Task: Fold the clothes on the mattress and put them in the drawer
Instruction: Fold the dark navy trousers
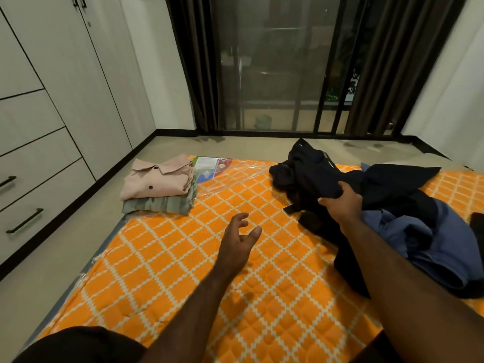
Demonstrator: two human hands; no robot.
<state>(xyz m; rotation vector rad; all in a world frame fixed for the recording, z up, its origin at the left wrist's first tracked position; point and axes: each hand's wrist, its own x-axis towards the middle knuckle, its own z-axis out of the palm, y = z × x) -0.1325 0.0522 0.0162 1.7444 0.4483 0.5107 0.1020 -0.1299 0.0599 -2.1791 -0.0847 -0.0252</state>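
Next-garment step: right hand [340, 203] grips the navy garment [309, 176] from the far-right pile, left hand [239, 239] loose and empty; it needs spreading flat on the mattress [262, 297].

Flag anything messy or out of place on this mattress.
The dark garments and blue shirt lie crumpled in a heap on the mattress's right side, the right hand gripping one. The folded stack looks neat.

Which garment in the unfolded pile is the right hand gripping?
The dark navy garment at the pile's far side; the right hand grips a fold of it. The lighter blue garment lies nearer, ungripped.
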